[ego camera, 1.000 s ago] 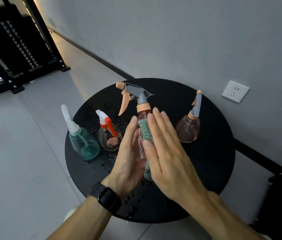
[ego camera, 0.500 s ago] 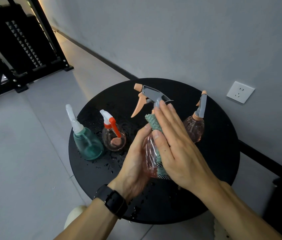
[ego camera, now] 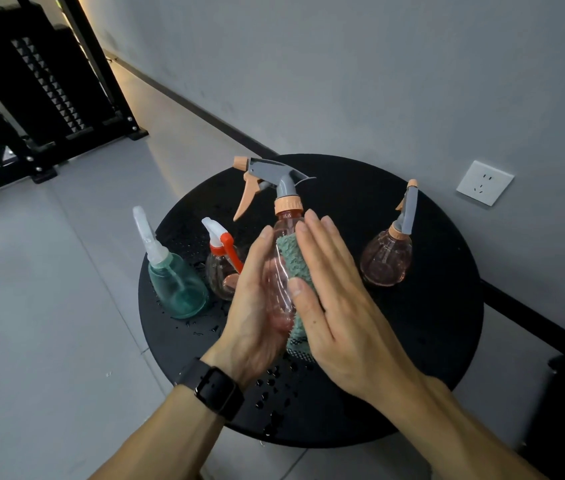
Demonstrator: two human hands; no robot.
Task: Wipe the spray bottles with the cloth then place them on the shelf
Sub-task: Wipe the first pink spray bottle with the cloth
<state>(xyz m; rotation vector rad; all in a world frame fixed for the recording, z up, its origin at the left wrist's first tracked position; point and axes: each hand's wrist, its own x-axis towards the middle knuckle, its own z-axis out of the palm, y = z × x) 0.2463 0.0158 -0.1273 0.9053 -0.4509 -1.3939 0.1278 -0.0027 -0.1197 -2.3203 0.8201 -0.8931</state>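
Note:
A clear pink spray bottle point(ego camera: 283, 268) with a grey and orange trigger head is held upright over the round black table point(ego camera: 412, 341). My left hand point(ego camera: 253, 306), with a black watch on its wrist, cups the bottle's left side. My right hand point(ego camera: 340, 306) presses a green cloth point(ego camera: 293, 258) flat against the bottle's right side, fingers straight and thumb on the cloth. Three more bottles stand on the table: a teal one point(ego camera: 179, 289) at the left, a small one with a red trigger point(ego camera: 220, 271) beside it, and a round pink one point(ego camera: 386, 261) at the right.
Water drops point(ego camera: 274, 375) lie on the table near my wrists. A black metal rack point(ego camera: 31, 81) stands on the floor at the upper left. A grey wall with a white socket point(ego camera: 485, 182) runs behind the table. A dark object sits at the lower right.
My right hand and the cloth slid up to the bottle's neck, then back down its side. The trigger head, briefly covered by my fingers, shows fully again.

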